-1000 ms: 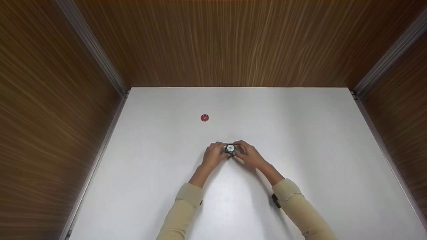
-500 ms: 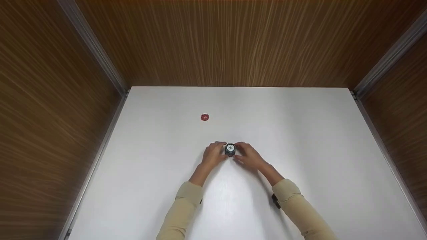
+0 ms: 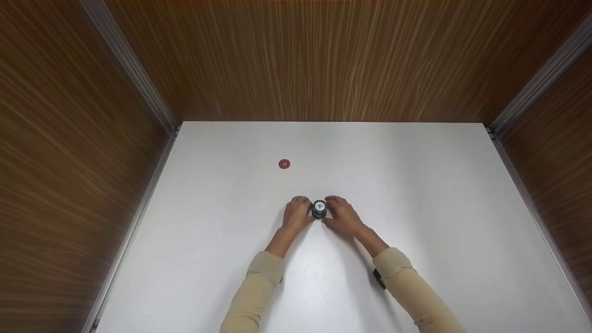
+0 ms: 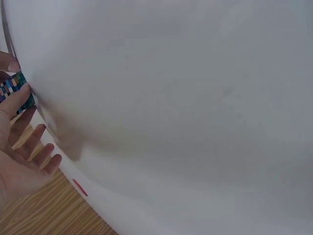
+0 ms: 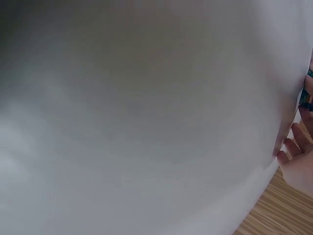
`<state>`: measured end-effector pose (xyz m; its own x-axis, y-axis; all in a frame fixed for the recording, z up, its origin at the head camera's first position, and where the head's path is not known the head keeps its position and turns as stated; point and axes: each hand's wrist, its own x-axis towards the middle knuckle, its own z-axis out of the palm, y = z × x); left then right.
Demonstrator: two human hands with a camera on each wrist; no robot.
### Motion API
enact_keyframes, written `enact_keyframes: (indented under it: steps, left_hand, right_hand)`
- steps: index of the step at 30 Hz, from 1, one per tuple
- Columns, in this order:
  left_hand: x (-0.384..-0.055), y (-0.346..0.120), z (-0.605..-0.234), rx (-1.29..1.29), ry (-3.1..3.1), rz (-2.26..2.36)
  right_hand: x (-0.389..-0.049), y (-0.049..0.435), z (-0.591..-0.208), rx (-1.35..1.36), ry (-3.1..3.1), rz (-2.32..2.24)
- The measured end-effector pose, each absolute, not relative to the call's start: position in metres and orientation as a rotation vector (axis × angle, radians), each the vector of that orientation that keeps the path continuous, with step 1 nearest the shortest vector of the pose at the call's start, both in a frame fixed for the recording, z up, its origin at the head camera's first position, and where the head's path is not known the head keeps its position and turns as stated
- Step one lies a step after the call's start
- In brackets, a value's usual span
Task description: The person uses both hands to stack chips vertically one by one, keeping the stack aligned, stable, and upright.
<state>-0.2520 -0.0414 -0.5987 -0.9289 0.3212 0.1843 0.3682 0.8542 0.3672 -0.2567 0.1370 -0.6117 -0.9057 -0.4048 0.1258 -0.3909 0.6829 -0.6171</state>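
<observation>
A short upright stack of poker chips (image 3: 319, 209) stands on the white table between both hands. Its top chip is dark-rimmed with a white centre; in the left wrist view the stack's side (image 4: 10, 89) shows blue, teal and orange edge marks. My left hand (image 3: 296, 215) holds it from the left, thumb in front and forefinger behind, with the other fingers loosely bent. From the right, my right hand (image 3: 344, 217) curls thumb and forefinger round it. Only a sliver of the stack (image 5: 306, 98) shows in the right wrist view. A red poker chip (image 3: 284, 164) lies flat farther back.
The white table (image 3: 222, 185) is bounded by a wood-grain panel (image 3: 296, 60) at the back and wood-grain panels at both sides. Grey metal rails (image 3: 134, 69) run along the corners.
Both hands have shifted slightly round the stack, and their fingers now cover less of it. The stack stays in about the same place. The red chip has not moved.
</observation>
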Motion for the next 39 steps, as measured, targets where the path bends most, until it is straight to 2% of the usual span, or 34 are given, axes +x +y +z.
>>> enact_keyframes:
  steps: [16, 30, 39]
  left_hand:
    - [-0.255, -0.036, -0.598, -0.516, -2.947, -0.631]
    - [-0.266, -0.025, -0.601, -0.508, -2.893, -0.629]
    - [-0.276, -0.034, -0.603, -0.51, -2.925, -0.789]
  right_hand:
    - [-0.261, 0.135, -0.609, -0.587, 2.855, -1.067]
    - [-0.278, 0.141, -0.608, -0.555, 2.842, -1.062]
    - [-0.281, 0.142, -0.612, -0.501, 2.83, -1.056]
